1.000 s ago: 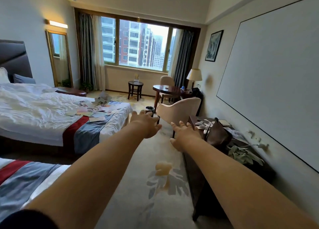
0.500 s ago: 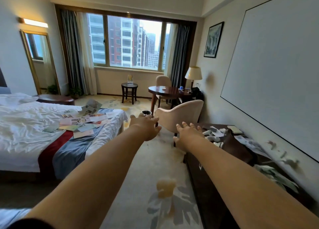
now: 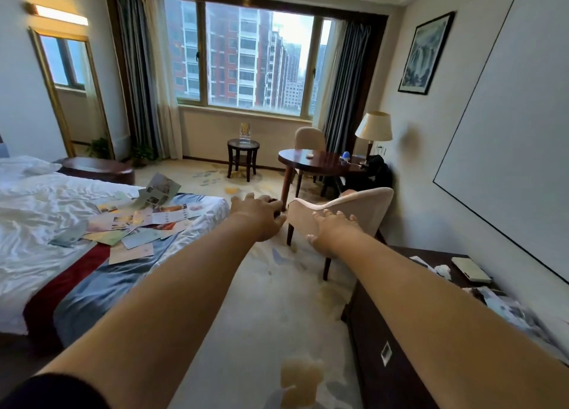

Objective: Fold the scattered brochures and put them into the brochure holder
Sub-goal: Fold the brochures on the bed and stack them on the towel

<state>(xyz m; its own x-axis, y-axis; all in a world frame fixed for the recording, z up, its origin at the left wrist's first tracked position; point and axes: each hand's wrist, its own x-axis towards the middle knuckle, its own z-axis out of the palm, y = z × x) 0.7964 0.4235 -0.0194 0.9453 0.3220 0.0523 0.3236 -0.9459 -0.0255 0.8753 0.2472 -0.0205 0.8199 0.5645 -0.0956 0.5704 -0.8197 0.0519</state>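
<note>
Brochures (image 3: 135, 224): mixed pastels (pink, pale green, light blue, cream) with small photo prints.
Bed (image 3: 37, 211): white sheets.
Runner (image 3: 101, 282): grey-blue, dark red band.
Carpet (image 3: 271, 301): cream, grey-blue and yellow leaf motifs.
Armchair (image 3: 354, 205): beige, dark legs.
Desk (image 3: 385, 331): dark brown.
Curtains (image 3: 135, 70): grey-blue, white sheers beside.
Lampshade (image 3: 374, 127): cream.
Wall panel (image 3: 508, 131): white, thin black edge.
Picture (image 3: 426, 53): black frame, blue-grey landscape.
Sleeve (image 3: 46, 393): black.
Buildings (image 3: 234, 54) outside window: red and white.
</note>
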